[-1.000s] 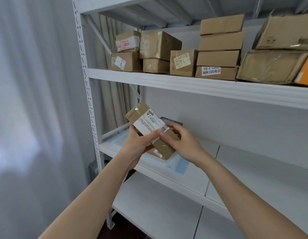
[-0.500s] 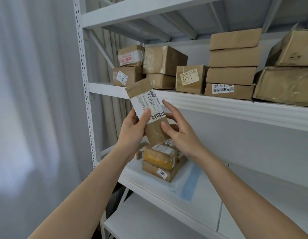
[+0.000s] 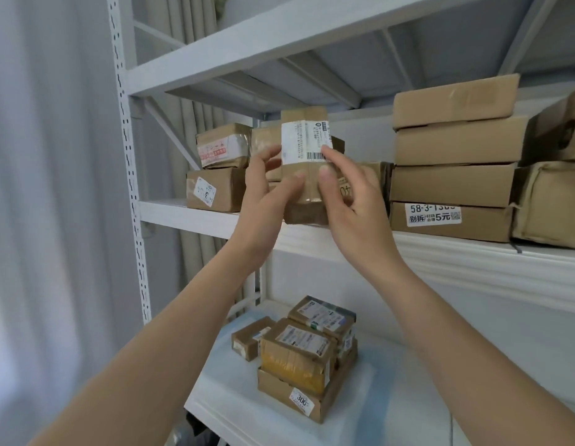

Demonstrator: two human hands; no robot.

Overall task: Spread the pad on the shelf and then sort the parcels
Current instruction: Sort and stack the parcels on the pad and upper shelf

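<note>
Parcels are what the work has come to: the pad (image 3: 370, 378), pale with a bluish cast, already lies spread on the lower shelf (image 3: 234, 413) under a small heap of boxes (image 3: 299, 355), so the spreading looks done and the sorting is in hand.

One tall brown parcel (image 3: 307, 165) with a white barcode label is held upright at the front of the upper shelf (image 3: 189, 214). Its bottom edge appears level with the shelf lip, though I cannot tell whether it rests there or hangs just off it. The left hand (image 3: 267, 188) has its fingers curled round the parcel's left side, thumb across the front. The right hand (image 3: 347, 194) pinches the right side, one fingertip on the label by the barcode and the thumb on the brown wrapping below.

Behind and to the left sit two stacked parcels (image 3: 220, 169), the lower one marked with a 3. Another box is half hidden behind the right hand. To the right stands a stack of flat cartons (image 3: 453, 162), with bulkier wrapped packages (image 3: 550, 201) beyond.

My guess is that the next move is to slide the held parcel back into the gap between the left pair and the cartons. That calls for keeping it upright and square, since the gap looks tight and a tall narrow box could tip or nudge its neighbours. After that the fingers would need to let go cleanly before reaching down for another box.
</note>
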